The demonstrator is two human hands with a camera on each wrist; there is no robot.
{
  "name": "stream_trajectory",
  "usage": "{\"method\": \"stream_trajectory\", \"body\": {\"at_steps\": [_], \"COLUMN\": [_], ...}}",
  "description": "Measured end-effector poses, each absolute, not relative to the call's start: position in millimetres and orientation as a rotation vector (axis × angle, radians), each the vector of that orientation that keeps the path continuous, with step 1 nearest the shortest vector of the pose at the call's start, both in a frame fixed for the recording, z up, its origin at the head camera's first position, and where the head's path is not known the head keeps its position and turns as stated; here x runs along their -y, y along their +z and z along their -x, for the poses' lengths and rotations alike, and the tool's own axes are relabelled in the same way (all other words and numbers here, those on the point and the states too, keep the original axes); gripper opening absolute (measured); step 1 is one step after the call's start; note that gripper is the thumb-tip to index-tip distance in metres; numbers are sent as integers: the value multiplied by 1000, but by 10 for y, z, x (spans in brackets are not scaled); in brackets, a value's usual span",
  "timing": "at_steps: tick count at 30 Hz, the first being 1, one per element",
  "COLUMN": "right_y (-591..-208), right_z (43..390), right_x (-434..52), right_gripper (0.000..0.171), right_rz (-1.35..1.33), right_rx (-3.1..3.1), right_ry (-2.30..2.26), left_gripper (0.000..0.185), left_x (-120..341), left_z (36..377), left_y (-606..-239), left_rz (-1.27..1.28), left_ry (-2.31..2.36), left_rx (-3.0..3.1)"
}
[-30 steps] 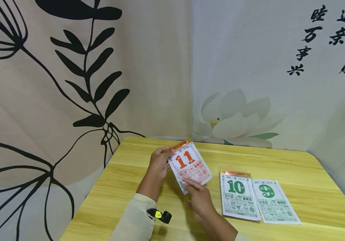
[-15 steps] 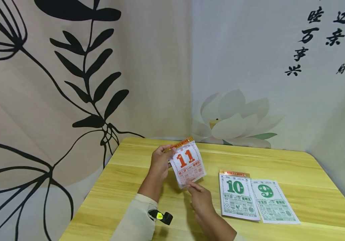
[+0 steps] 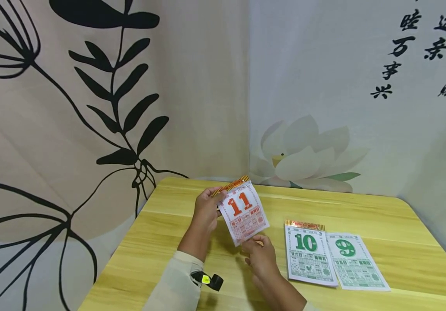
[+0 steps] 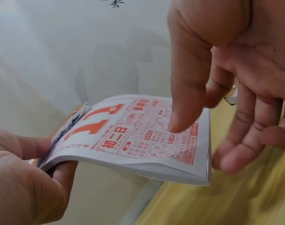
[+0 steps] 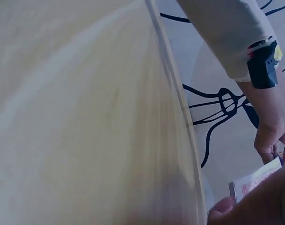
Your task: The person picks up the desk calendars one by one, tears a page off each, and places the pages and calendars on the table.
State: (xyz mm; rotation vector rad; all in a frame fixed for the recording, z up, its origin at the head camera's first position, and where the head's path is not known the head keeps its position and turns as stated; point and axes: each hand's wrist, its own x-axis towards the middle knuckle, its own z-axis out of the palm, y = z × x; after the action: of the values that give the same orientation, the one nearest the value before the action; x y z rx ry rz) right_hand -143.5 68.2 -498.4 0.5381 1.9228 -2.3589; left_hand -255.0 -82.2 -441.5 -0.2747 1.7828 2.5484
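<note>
Backdrop (image 3: 207, 86): pale cloth, printed with black plant stems, a white lotus and brushed characters. I have it filling the upper head view.
Bench (image 3: 149, 250): yellow wood grain, rounded far corners.
Left sleeve (image 3: 178, 280): cream.
10 pad (image 3: 310, 255): green numeral, red and gold band at the top; flat on the bench, to the right of the right hand (image 3: 259, 257) and well apart from it.
11 pad (image 3: 244, 211): red numeral, gold and orange band; raised above the bench, tilted and bowed, between the two hands.
9 sheet (image 3: 357, 261): green numeral, single leaf, flat, just beside the 10 pad.
Left hand (image 3: 206, 209): pinching the 11 pad near its banded end, thumb on the face, fingers beneath.
Right hand: at the pad's lower end, thumb over the face, fingers bent near the edge; I cannot tell whether they close on it.
Wrist device (image 3: 209, 280): black, lime label, at the left cuff.
</note>
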Motion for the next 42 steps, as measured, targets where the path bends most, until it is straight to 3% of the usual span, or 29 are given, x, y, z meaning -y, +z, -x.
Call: {"method": "stream_trajectory", "body": {"at_steps": [33, 42], "right_y": [-5016, -5041], "right_z": [1569, 1574], "right_x": [-778, -793], "right_gripper": [50, 38], "right_rz": [-630, -588], "right_rx": [-2084, -2099], "right_ry": [-2412, -2412], "left_gripper": [30, 28], "left_x": [824, 836], "left_z": [2513, 2511], "left_y": [-4431, -4481], "left_rz": [240, 238], "left_ry": [2525, 2519], "left_rx": [-1840, -1831]}}
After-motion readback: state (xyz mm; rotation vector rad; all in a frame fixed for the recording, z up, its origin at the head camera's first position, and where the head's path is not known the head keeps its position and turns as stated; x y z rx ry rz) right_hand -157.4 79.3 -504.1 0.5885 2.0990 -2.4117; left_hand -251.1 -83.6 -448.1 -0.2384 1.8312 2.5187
